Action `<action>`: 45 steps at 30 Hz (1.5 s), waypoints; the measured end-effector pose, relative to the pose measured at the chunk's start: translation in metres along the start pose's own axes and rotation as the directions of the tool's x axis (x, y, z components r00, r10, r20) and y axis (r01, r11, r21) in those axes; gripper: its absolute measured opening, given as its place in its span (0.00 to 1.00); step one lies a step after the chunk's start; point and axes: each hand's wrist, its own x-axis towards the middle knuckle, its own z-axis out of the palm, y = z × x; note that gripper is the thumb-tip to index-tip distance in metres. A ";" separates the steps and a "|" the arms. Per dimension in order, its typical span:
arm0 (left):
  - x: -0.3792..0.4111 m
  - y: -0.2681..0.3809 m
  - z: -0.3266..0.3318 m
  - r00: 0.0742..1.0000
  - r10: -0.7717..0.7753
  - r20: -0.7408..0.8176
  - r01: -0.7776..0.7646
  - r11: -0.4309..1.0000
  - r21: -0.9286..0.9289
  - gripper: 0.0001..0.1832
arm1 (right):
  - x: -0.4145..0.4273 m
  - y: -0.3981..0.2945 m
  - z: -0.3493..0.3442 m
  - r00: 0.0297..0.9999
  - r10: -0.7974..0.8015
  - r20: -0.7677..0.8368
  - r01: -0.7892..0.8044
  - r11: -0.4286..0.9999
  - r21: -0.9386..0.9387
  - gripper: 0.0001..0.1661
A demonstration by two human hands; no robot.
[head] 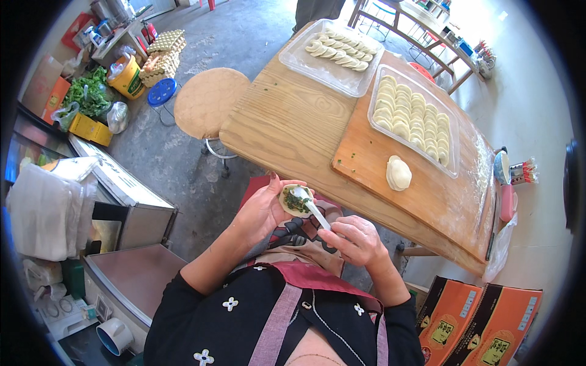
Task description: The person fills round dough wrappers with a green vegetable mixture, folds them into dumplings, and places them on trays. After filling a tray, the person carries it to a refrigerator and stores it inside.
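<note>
A round dumpling wrapper [284,211] rests on the palm and fingers of my left hand [262,207]. Chopped green filling [295,202] lies on the middle of it. My right hand [356,239] grips the handle of a white plastic spoon [319,215], whose bowl touches the filling. Both hands are above my lap, just off the table's near edge. On the wooden board [361,142] lies a small stack of wrappers [398,174]. Behind it a clear plastic tray [453,170] holds several rows of folded dumplings [416,116].
A second clear tray [339,82] of dumplings sits farther back on the wooden table [293,119]. Dry flour [480,169] dusts the board's right side. A round stool [210,100] stands left of the table. Orange-and-black cartons [494,320] are at lower right. A person's legs [316,13] show beyond the table.
</note>
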 end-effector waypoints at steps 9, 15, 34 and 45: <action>0.001 0.005 0.008 0.999 -0.042 0.012 0.042 0.999 -0.028 0.38 | 0.009 0.000 -0.007 0.996 -0.071 0.059 0.074 0.997 -0.038 0.20; 0.001 0.008 0.010 0.998 -0.064 0.012 0.065 0.996 -0.062 0.37 | 0.013 0.000 -0.018 0.984 -0.099 0.147 0.109 0.992 -0.064 0.20; 0.002 0.012 0.012 0.998 -0.040 0.054 0.045 0.995 -0.090 0.37 | 0.002 0.003 -0.009 0.999 -0.030 -0.023 0.030 1.000 0.006 0.24; 0.006 0.020 0.013 0.999 -0.025 0.038 0.035 0.954 -0.299 0.36 | 0.006 0.002 -0.008 0.999 -0.007 0.051 0.011 0.998 -0.061 0.22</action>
